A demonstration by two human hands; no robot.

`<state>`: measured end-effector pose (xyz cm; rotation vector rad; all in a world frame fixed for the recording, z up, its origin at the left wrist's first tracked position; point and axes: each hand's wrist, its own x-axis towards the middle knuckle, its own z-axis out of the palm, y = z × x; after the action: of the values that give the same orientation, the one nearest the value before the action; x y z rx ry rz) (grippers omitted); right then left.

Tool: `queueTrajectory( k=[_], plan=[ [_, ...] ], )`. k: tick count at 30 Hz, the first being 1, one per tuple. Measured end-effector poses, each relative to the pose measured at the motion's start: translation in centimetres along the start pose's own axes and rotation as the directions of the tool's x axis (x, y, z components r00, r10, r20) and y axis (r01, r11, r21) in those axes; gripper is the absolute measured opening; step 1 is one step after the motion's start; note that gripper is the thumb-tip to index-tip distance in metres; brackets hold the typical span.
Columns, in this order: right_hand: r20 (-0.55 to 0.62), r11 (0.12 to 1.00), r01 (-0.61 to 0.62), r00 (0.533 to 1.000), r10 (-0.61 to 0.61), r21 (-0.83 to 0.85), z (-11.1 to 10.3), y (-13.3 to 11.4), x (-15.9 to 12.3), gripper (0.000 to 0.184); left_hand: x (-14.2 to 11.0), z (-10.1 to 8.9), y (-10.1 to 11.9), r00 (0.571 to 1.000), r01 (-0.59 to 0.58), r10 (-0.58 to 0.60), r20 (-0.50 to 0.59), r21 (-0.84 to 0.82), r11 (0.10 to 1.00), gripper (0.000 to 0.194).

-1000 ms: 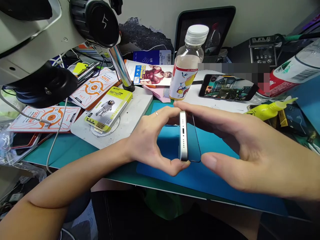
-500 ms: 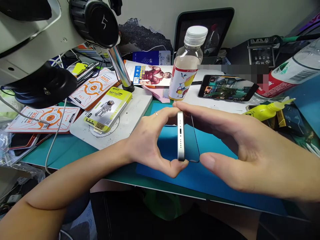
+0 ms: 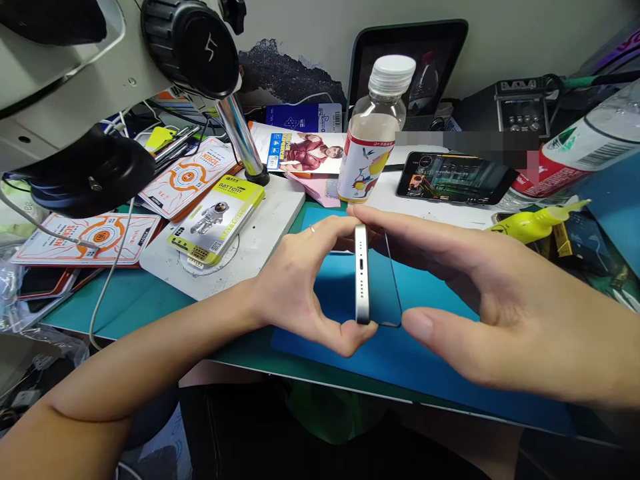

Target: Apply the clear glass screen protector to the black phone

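Observation:
My left hand (image 3: 305,280) grips a white-edged smartphone (image 3: 362,273) between thumb and fingers. The phone is on edge, its charging port and speaker holes facing me. Just to its right, a thin clear glass sheet with a black border (image 3: 387,287) stands at an angle, close to the phone's side. My right hand (image 3: 490,300) is closed around the sheet, with the thumb at its near corner and the fingers by its far end. Whether sheet and phone touch along the far side is hidden. Both are above a blue mat (image 3: 425,353).
A microscope (image 3: 85,100) looms at upper left, beside battery packs (image 3: 220,217) and screen boxes (image 3: 100,237). A drink bottle (image 3: 373,133), a lit phone (image 3: 455,177) and a yellow squeeze bottle (image 3: 533,223) stand or lie behind my hands.
The glass sheet's free edge and my right thumb have shifted slightly right, widening the angle from the phone a little. My left hand has hardly moved.

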<state>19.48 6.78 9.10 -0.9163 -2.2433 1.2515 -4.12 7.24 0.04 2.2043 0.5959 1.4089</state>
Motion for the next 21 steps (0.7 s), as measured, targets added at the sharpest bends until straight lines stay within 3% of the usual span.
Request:
queueTrajectory(
  k=[6,21],
  plan=[
    [0.004,0.999,-0.039,0.999,0.039,-0.012,0.15,-0.22,0.04,0.092,0.03,0.13,0.03,1.0,-0.016,0.016,-0.019,0.012,1.0,0.081],
    [-0.012,0.999,-0.006,1.0,0.006,-0.044,0.25,0.17,-0.1,0.088,0.0,0.47,0.05,0.999,-0.031,0.032,-0.026,0.025,0.999,0.078]
  ],
)
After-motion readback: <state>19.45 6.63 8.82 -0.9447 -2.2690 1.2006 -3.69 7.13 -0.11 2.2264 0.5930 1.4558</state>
